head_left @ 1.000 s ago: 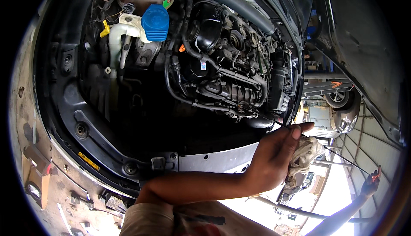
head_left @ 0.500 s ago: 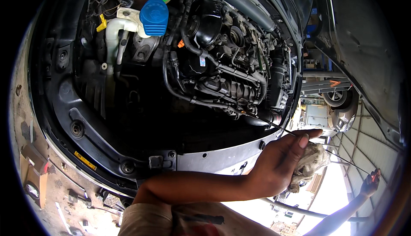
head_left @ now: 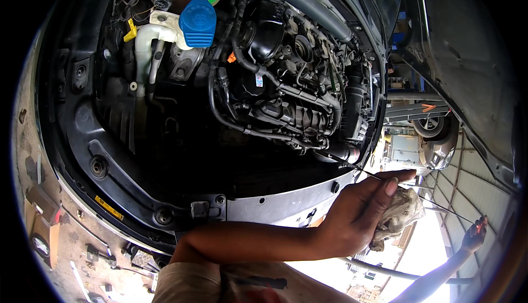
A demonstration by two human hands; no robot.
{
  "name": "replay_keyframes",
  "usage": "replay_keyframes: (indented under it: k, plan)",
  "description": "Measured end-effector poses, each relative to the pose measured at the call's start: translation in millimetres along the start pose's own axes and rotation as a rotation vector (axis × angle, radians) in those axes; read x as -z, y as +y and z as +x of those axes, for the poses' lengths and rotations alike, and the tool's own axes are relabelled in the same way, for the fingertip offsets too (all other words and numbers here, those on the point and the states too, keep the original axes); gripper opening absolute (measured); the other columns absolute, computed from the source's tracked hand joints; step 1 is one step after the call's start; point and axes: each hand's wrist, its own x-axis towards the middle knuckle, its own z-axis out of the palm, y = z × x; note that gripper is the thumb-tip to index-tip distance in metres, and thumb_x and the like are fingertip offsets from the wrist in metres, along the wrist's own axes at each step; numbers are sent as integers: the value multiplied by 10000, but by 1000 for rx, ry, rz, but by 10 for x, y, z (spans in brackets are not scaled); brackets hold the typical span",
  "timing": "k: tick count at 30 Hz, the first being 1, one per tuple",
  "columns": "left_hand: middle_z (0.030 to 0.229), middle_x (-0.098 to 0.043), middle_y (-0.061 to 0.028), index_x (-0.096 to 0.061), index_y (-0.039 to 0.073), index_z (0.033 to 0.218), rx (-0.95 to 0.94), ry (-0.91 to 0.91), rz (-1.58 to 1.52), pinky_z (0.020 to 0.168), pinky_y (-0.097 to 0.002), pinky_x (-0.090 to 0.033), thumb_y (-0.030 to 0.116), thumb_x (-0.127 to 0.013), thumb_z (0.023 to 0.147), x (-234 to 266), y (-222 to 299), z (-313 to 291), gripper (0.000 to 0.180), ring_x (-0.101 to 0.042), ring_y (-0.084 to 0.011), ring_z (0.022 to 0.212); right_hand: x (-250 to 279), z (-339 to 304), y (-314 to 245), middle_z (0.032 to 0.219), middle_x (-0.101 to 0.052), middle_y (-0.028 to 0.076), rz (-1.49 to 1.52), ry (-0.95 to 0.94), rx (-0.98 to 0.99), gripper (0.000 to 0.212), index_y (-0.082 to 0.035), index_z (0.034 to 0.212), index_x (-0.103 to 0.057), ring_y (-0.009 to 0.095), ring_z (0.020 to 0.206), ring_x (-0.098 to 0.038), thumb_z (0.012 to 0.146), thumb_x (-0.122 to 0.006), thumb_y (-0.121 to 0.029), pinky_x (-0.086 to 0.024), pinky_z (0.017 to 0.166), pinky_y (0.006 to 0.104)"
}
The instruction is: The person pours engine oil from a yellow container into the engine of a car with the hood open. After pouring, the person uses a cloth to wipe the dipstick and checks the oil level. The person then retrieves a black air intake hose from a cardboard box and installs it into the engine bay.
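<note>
Workshop, pale panelled wall [head_left: 465, 174] at right, bonnet [head_left: 467, 77] up over the right side. Thin dark rod [head_left: 357, 167] runs from the engine's [head_left: 297, 113] near-right corner out to the right; looks like one piece, middle hidden by hand and cloth. Can't tell if its left tip touches anything.

By looks: light, springy, easy to bend, maybe slick if oily. I'd hold it by the orange end [head_left: 482, 226]; mid-length, pinch lightly through cloth so it won't kink.

Left hand [head_left: 352, 212] is closed around a crumpled, grimy rag [head_left: 399, 212], rod apparently passing through it; pressure unclear. Rag should be soft, no handling risk. Right hand [head_left: 474, 238], well right of it, has fingers wrapped on the orange end.

Further out: pale crossbar [head_left: 258, 212] on the near side, blue cap [head_left: 198, 23] far left, another car [head_left: 441, 146] far right.
</note>
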Motion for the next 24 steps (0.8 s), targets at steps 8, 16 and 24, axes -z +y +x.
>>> replay_keyframes:
  k: [8, 16, 24]
  plan:
    - [1237, -591, -119, -470, -22, 1323, -9, -2, 7, 827, -219, -487, 252, -340, 1031, 4, 2, -4, 421, -600, -81, 958, 591, 490, 117, 1034, -574, 109, 88, -373, -65, 317, 61, 1240, -482, 65, 542, -366, 956, -461, -78, -299, 418, 181]
    - [1121, -642, -107, -491, -23, 1307, -54, 54, 74, 810, -217, -487, 267, -353, 1029, -24, -5, -1, 425, -605, -75, 918, 570, 431, 150, 936, -558, 92, 18, -283, -90, 336, 64, 1255, -453, 41, 496, -349, 947, -461, -70, -288, 368, 158]
    - [971, -671, -77, -536, -39, 1258, -41, 56, 26, 724, -202, -481, 278, -382, 1025, -9, 12, 3, 423, -599, -55, 822, 495, 323, 168, 849, -514, 40, -152, -237, -76, 282, 43, 1166, -514, 23, 504, -352, 972, -469, -157, -260, 344, 153]
